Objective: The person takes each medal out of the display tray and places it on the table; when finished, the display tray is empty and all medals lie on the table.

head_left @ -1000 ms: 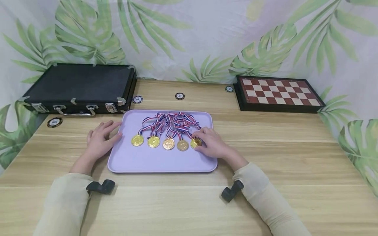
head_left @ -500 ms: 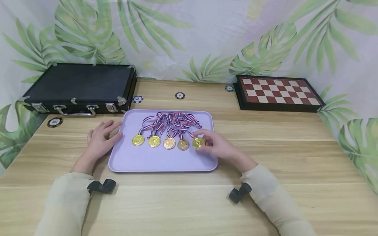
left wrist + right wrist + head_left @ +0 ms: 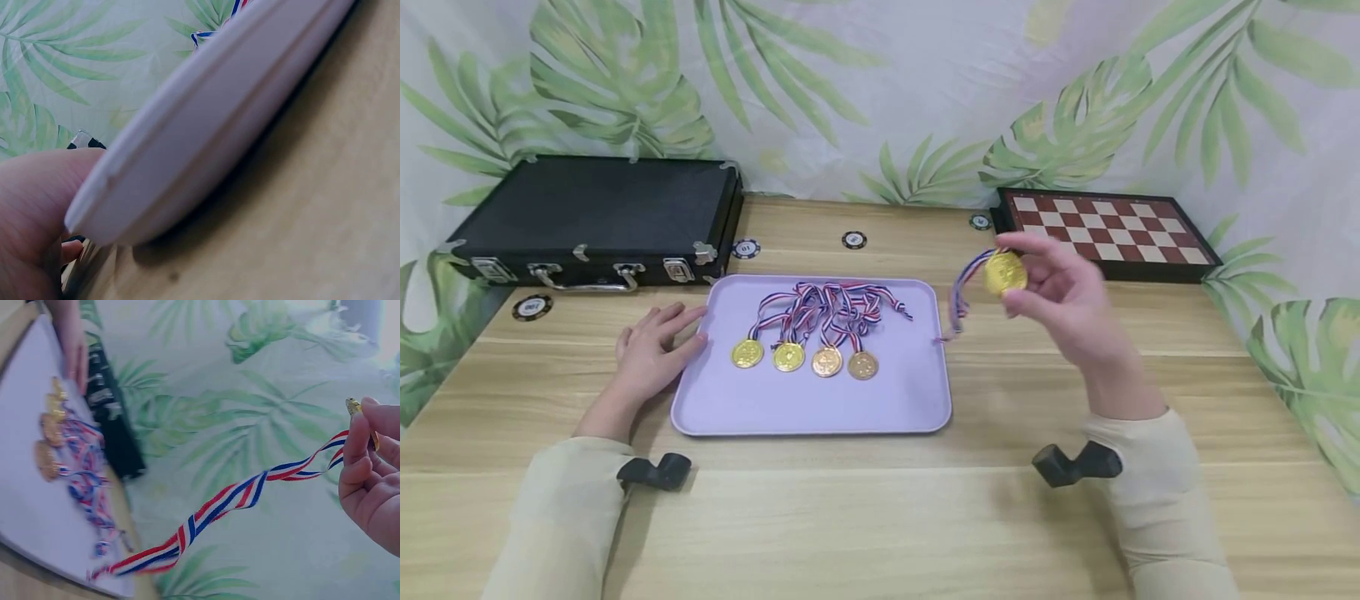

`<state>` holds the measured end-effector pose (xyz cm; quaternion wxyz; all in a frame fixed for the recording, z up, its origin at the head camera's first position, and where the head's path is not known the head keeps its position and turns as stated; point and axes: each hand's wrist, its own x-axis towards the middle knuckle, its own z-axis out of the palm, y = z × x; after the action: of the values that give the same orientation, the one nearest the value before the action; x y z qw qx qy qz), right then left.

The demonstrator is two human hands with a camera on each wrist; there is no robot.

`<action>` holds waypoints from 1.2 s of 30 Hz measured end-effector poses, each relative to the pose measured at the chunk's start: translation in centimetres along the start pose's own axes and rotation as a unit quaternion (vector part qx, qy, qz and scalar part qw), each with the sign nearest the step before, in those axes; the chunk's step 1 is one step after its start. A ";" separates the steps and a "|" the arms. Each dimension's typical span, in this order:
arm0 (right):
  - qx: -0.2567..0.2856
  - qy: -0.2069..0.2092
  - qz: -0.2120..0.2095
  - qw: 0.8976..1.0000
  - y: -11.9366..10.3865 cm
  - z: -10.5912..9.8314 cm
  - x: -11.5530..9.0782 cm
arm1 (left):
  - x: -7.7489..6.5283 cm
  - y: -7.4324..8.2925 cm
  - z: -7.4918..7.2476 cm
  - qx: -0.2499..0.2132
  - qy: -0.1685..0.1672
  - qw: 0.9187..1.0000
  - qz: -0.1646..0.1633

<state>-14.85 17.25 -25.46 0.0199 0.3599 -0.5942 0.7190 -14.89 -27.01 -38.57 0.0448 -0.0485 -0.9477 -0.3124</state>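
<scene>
My right hand (image 3: 1067, 304) pinches a gold medal (image 3: 1005, 273) between thumb and fingers, raised to the right of the lilac tray (image 3: 805, 417). Its red, white and blue ribbon (image 3: 219, 503) trails down toward the tray's right rim. Two gold medals (image 3: 747, 353) and two bronze-toned medals (image 3: 827, 361) lie in a row on the tray, their ribbons (image 3: 842, 308) heaped behind them. My left hand (image 3: 655, 354) rests at the tray's left edge with fingers spread and relaxed. In the left wrist view, part of that hand (image 3: 37, 206) shows against the tray's side (image 3: 187, 137).
A black latched case (image 3: 602, 217) stands at the back left, a red-and-white checkered board (image 3: 1108, 229) at the back right. Several poker chips (image 3: 854, 240) lie along the back and left of the wooden table (image 3: 850, 517). A leaf-patterned cloth (image 3: 925, 83) hangs behind.
My right hand has lifted the rightmost gold medal off the tray and moved up and to the right, drawing its ribbon out of the heap. My left hand stays at the tray's edge.
</scene>
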 end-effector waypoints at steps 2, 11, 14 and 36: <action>0.030 0.018 -0.017 0.999 -1.3 -0.6 0.0 | 0.0 0.0 -0.1 0.001 0.001 1.000 0.000; -0.048 0.123 0.161 0.978 -0.4 -4.6 1.1 | 0.1 -0.1 -0.1 -0.002 0.005 1.000 0.003; -0.078 0.152 0.218 0.961 2.2 -5.5 2.0 | 0.0 -0.1 -0.1 -0.003 0.004 1.000 0.002; -0.277 -0.009 0.321 0.906 11.6 -2.1 -4.9 | 0.0 -0.1 0.0 0.000 0.004 1.000 0.002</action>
<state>-17.60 17.66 -37.93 -0.1183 0.1362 -0.8530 0.4898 -14.85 -27.06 -38.67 0.0491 -0.0497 -0.9475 -0.3121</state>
